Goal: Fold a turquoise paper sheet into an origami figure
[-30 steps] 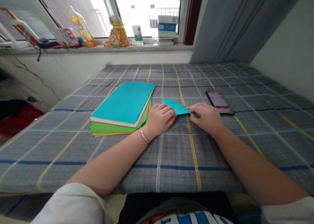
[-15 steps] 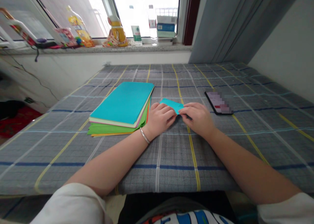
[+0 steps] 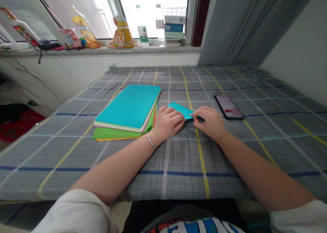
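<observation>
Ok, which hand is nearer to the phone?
The right. The right hand is just left of the phone, apart from it; the left hand is farther left, beyond the right hand and beside the stack.

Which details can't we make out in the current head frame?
All in the head view:
Small sheet: near-left part hidden by the left hand, right tip by the right hand.
Phone: screen partly pixelated.
Tube: label text too small.
Shirt: cut off by the bottom edge.
</observation>
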